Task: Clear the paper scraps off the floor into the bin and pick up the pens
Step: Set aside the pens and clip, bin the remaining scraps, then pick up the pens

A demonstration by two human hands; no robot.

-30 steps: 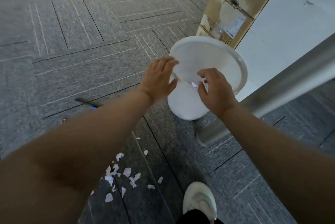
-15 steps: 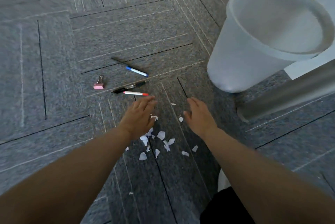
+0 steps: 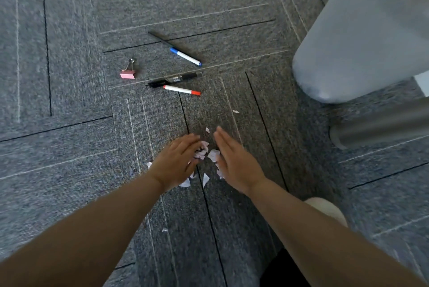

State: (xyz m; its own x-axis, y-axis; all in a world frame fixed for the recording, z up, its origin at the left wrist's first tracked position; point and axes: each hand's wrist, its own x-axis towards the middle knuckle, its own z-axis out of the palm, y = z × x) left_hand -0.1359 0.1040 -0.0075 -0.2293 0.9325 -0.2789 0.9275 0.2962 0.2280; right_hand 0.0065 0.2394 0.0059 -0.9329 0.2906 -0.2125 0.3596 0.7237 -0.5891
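White paper scraps (image 3: 210, 155) lie on the grey carpet between my two hands. My left hand (image 3: 176, 162) and my right hand (image 3: 234, 163) rest flat on the floor, fingers straight, on either side of the small pile, partly covering it. Three pens lie beyond them: a blue-capped pen (image 3: 184, 55), a black pen (image 3: 174, 79) and a red-tipped pen (image 3: 182, 90). The white bin (image 3: 362, 36) stands at the upper right, only its side wall showing.
A pink binder clip (image 3: 128, 73) lies left of the pens. A grey metal leg (image 3: 380, 124) slants across the right below the bin. My white shoe (image 3: 329, 211) shows under my right forearm. Stray scraps (image 3: 235, 111) lie further out.
My hands came away from the bin's rim down to the floor. They have drawn closer together around the scraps, which are now bunched between them.
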